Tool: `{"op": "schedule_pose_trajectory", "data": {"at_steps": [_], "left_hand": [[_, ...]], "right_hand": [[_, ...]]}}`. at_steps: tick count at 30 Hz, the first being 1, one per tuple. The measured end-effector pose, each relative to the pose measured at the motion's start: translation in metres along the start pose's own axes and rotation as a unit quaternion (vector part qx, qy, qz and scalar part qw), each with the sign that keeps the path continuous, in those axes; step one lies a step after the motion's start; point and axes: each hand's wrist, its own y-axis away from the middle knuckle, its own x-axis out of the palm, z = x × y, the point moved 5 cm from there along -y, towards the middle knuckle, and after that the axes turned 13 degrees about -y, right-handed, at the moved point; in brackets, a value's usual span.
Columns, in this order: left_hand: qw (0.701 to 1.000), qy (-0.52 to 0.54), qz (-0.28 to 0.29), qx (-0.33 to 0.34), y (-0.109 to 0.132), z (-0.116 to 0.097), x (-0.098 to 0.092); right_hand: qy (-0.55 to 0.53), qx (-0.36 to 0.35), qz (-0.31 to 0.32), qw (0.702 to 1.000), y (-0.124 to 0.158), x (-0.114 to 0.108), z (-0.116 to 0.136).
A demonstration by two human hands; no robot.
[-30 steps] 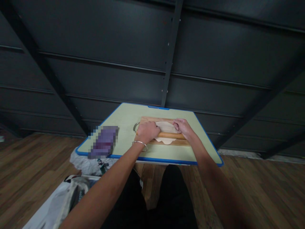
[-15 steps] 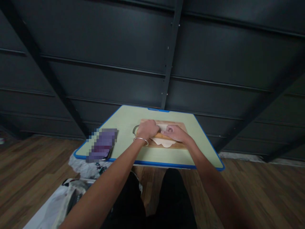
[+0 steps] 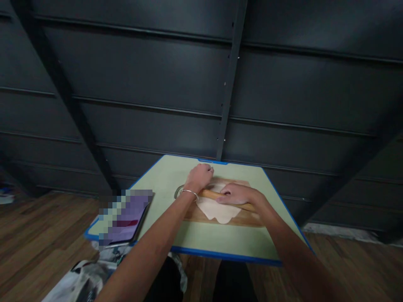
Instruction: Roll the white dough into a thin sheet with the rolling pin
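Note:
A wooden rolling pin [image 3: 210, 194] lies slanted across a thin, pale sheet of dough [image 3: 220, 211] with a wavy near edge. The dough rests on a wooden board [image 3: 197, 215]. My left hand [image 3: 200, 175], a bangle at its wrist, is curled over the pin's left end, which it hides. My right hand [image 3: 236, 194] is closed on the pin right of its middle, with the right end showing under the wrist. Beside my left wrist, a metal ring-shaped rim [image 3: 178, 192] shows in part.
A small table [image 3: 157, 235] with a pale green top and blue edge carries the board. At its left lies a partly pixelated phone or tablet [image 3: 134, 218]. White bags [image 3: 85, 274] sit below left. A dark panelled wall [image 3: 147, 75] rises behind the table.
My view has tilted up, so the table sits lower. The pin has turned more slanted, its right side nearer me. My left hand has moved farther forward than my right.

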Motion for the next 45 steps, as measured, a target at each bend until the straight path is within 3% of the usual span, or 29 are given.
{"op": "schedule_pose_trajectory", "data": {"at_steps": [3,6,8,10,13,15,18,21,24,27,31,34,41,45], "left_hand": [[0.993,0.059,-0.102,-0.013,-0.009,-0.003,-0.03],[0.961,0.136,-0.238,-0.02,-0.012,-0.003,-0.063],[0.939,0.175,-0.296,-0.023,-0.013,0.0,-0.072],[0.929,0.205,-0.308,-0.022,-0.013,0.005,-0.067],[0.948,0.19,-0.252,-0.032,-0.016,0.012,-0.041],[0.982,0.121,-0.142,-0.001,-0.019,0.009,-0.018],[0.998,0.001,0.02,0.06,-0.014,-0.004,0.009],[0.989,-0.067,0.104,0.077,0.001,-0.021,0.02],[0.984,-0.088,0.099,0.12,0.017,-0.042,0.019],[0.985,-0.093,0.1,0.107,0.026,-0.048,0.018],[0.987,-0.08,0.101,0.1,0.023,-0.046,0.02],[0.985,-0.057,0.094,0.13,0.018,-0.046,0.02],[0.974,0.107,0.144,0.137,0.003,-0.029,0.016],[0.964,0.129,0.168,0.164,0.0,-0.024,0.02]], "right_hand": [[-0.089,-0.025,-0.017,0.996,-0.001,-0.008,-0.008],[-0.175,-0.027,-0.067,0.982,0.004,-0.016,-0.021],[-0.226,-0.01,-0.136,0.964,0.008,-0.024,-0.034],[-0.272,0.007,-0.219,0.937,0.01,-0.031,-0.047],[-0.318,0.031,-0.317,0.893,0.01,-0.036,-0.06],[-0.338,0.035,-0.35,0.873,0.009,-0.035,-0.062],[-0.357,0.024,-0.363,0.86,0.009,-0.031,-0.055],[-0.359,0.024,-0.353,0.863,0.009,-0.027,-0.05],[-0.352,0.036,-0.353,0.866,0.007,-0.026,-0.052],[-0.36,0.03,-0.358,0.861,0.004,-0.025,-0.054],[-0.374,0.015,-0.394,0.84,0.006,-0.025,-0.052],[-0.368,0.012,-0.388,0.845,0.008,-0.025,-0.048],[-0.363,0.011,-0.384,0.849,0.014,-0.024,-0.042],[-0.377,0.024,-0.389,0.84,0.016,-0.022,-0.043]]}}
